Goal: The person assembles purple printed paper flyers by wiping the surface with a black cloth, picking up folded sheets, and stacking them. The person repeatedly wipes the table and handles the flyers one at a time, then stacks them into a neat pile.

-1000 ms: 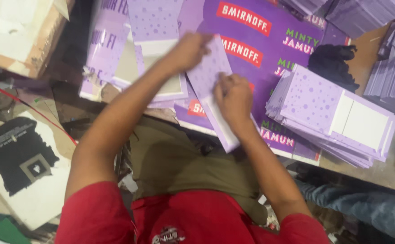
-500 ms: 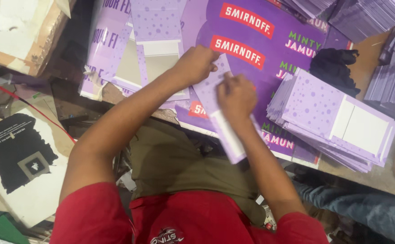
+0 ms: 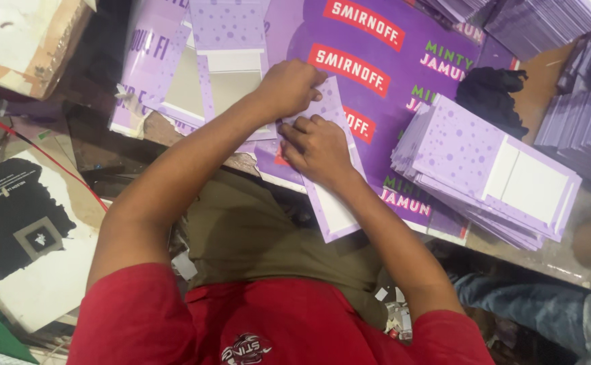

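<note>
Both hands press on a narrow lilac card strip (image 3: 332, 196) that lies slanted across the near edge of a large purple printed sheet (image 3: 390, 74). The left hand (image 3: 289, 86) is curled, fingertips pinching the strip's far end; the right hand (image 3: 317, 145) lies flat on its middle, fingers spread. A stack of dotted lilac cards (image 3: 484, 169) sits just right, by the sheet's near right corner.
</note>
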